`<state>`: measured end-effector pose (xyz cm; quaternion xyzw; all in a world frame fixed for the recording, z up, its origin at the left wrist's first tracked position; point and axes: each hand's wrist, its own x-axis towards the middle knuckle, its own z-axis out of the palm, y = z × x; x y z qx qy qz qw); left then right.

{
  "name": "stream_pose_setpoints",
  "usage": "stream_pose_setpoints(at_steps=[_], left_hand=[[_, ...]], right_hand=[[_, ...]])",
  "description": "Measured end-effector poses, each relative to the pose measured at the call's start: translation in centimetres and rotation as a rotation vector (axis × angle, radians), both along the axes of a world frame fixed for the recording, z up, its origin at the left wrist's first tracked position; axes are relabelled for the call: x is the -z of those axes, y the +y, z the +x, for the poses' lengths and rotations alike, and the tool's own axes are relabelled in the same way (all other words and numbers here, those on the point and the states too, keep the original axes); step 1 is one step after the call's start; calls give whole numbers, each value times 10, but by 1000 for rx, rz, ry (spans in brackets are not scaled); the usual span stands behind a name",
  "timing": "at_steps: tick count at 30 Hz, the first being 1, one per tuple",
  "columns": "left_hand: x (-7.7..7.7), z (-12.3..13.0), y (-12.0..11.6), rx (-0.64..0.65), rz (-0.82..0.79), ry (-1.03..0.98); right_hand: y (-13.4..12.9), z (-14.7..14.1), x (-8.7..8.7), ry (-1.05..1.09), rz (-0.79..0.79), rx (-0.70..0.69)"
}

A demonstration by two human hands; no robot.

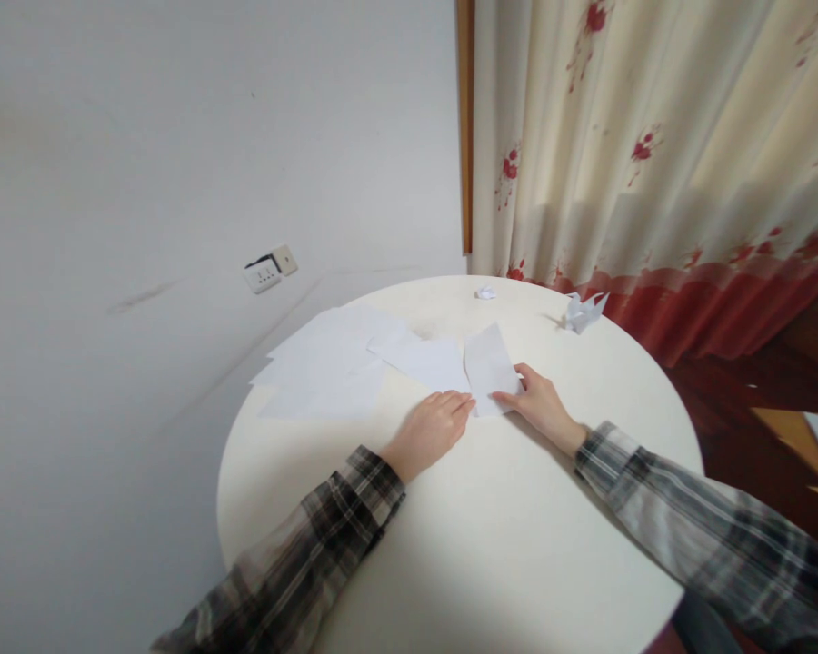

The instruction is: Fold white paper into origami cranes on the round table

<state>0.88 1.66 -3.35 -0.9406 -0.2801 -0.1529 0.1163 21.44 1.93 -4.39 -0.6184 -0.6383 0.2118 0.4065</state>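
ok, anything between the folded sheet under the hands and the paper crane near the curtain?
Nothing: in the head view, only bare table separates the folded sheet from the paper crane.

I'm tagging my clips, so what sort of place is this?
Probably a room in a home: a round table by a flowered curtain, a wall socket, and a wood floor.

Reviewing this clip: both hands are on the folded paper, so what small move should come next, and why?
Probably press the crease flat: the left hand and right hand both rest fingertips on the folded paper, whose upper flap still lifts off the round table. A finished paper crane suggests origami.
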Motion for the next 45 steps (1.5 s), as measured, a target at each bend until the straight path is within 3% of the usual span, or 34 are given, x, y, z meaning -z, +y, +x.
stream_pose_setpoints(at_steps=[7,21,28,31,34,37,41,45], left_hand=[[4,-1,-7,23,-69,-58],[4,1,-6,-12,-42,-12],[8,-6,-6,49,-144,-191],[7,-8,-5,-57,-183,-284],[6,-6,-2,-216,-130,-363],[8,-2,1,-285,-94,-312],[12,-1,4,-314,-120,-146],[9,-6,1,-292,-135,-125]], right_hand=[[2,2,3,-51,-23,-7],[4,6,6,17,-38,33],[11,17,7,-201,19,110],[13,31,6,-299,26,189],[10,37,2,-440,164,230],[6,32,-3,-572,321,125],[4,23,3,-678,244,-160],[8,24,14,-735,145,-96]])
